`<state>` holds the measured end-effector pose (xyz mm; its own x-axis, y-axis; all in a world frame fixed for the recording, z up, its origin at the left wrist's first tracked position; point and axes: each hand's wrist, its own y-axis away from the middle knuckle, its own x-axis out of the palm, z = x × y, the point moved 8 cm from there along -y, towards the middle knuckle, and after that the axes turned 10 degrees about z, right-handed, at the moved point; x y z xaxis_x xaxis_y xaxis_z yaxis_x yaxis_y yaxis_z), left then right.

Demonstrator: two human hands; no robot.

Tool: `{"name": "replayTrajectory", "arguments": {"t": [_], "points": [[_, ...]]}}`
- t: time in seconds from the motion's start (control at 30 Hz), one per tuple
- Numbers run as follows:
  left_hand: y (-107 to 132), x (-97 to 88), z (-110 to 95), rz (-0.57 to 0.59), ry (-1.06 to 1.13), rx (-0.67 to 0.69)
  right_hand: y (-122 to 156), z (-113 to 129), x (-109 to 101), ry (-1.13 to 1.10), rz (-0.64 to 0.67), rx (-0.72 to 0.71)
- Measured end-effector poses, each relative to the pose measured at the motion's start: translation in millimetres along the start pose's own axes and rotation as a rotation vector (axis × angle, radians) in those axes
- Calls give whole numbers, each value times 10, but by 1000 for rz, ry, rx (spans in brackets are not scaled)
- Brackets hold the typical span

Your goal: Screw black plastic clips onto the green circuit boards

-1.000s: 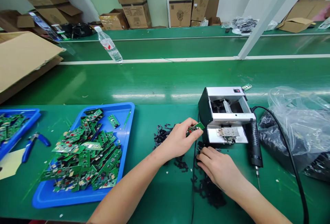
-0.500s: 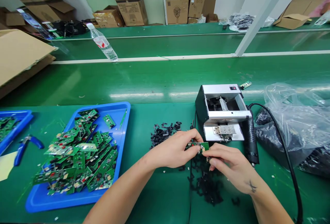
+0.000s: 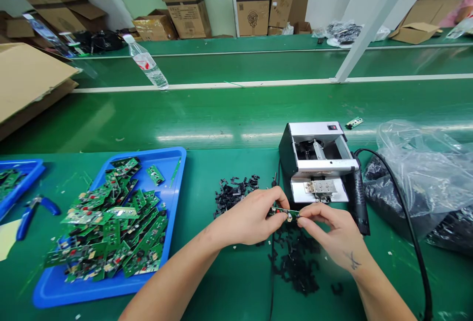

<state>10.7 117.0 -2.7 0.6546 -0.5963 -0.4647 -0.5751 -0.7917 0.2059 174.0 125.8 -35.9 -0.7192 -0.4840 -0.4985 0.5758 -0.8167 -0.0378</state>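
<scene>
My left hand (image 3: pixel 258 215) is closed on a narrow green circuit board (image 3: pixel 284 210), gripping its left part between thumb and fingers. The board is tilted, with small components along its near side. At its right end, my right hand (image 3: pixel 325 227) pinches a small black part against the board; the fingertips mostly cover it. Beneath and beyond the hands lie two loose heaps of small black plastic parts, a near heap (image 3: pixel 301 267) and a far heap (image 3: pixel 231 195). Just behind the hands stands a silver-and-black bench machine (image 3: pixel 320 163) with a metal block on its front.
A blue tray (image 3: pixel 175 203) piled with circuit boards is on the left, near blue-handled pliers (image 3: pixel 27 220) and a second blue tray (image 3: pixel 35 176). Clear plastic bags (image 3: pixel 417 163) of black parts and a black cable (image 3: pixel 414 222) lie right. A water bottle (image 3: pixel 148 65) stands behind.
My right hand has risen slightly, bringing its fingertips from just below the board to its right end. The board has tilted so its face shows less. My left hand keeps its grip.
</scene>
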Motion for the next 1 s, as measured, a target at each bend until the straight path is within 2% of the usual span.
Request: {"name": "replayTrajectory", "arguments": {"t": [0.27, 0.53, 0.7, 0.87, 1.0], "points": [[-1, 11, -1, 2, -39, 8, 22, 94, -26, 130, -57, -64], [-20, 6, -52, -22, -62, 34, 86, 300, -100, 268, -201, -256], [-36, -29, -122, -76, -51, 107, 103, 338, -110, 352, -238, -320], [-41, -73, -141, -177, -65, 264, 98, 480, -115, 602, -299, -405], [-55, -51, -91, -211, -272, 363, 36, 518, -96, 784, -320, -373]]}}
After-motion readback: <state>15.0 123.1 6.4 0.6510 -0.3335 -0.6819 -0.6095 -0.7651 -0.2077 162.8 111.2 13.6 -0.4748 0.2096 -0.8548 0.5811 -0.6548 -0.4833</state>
